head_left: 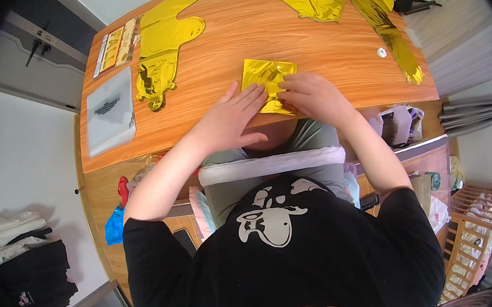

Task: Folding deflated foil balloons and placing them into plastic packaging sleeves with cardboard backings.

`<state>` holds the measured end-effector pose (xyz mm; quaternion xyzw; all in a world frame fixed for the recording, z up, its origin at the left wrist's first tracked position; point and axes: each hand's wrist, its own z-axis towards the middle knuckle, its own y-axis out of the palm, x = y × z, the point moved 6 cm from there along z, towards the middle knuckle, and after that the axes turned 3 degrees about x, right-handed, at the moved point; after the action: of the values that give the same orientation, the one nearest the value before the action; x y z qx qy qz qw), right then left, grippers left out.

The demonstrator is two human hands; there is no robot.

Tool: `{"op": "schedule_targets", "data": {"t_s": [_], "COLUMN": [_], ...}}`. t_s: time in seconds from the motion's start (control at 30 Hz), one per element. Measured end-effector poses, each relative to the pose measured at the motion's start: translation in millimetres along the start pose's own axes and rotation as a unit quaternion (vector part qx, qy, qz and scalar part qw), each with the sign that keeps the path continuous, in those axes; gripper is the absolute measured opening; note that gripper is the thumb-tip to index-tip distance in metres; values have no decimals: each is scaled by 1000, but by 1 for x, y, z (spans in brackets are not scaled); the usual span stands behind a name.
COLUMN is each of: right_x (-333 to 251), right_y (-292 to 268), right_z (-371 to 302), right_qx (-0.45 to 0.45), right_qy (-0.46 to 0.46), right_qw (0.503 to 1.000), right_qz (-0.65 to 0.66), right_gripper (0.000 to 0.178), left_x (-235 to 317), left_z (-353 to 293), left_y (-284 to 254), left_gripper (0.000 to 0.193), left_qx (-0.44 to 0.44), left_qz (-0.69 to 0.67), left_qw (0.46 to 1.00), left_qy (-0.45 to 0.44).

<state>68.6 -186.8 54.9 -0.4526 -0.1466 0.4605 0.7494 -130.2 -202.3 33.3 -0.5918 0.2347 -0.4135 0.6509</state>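
I see a person's left hand and right hand touching folded gold foil near the edge of a wooden table; flat gold shapes lie farther off.

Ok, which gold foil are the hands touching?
The small squarish foil under the left hand and right hand; the longer left foil and right foils lie untouched.
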Motion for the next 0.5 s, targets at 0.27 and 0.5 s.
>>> {"op": "schedule_targets", "data": {"t_s": [0.27, 0.5], "right_x": [-35, -45], "right_y": [24, 29], "right_z": [-15, 5], "right_qx": [-5, 14], "right_qy": [98, 243], "right_qw": [993, 964], "right_qz": [-66, -111], "right_gripper": [34, 22], "left_x": [-48, -38], "left_z": [54, 85], "left_y": [-6, 15], "left_gripper": [50, 42], "left_qx": [-153, 39], "left_qz": [-62, -30], "left_qw": [985, 998], "left_qy": [-41, 45]}}
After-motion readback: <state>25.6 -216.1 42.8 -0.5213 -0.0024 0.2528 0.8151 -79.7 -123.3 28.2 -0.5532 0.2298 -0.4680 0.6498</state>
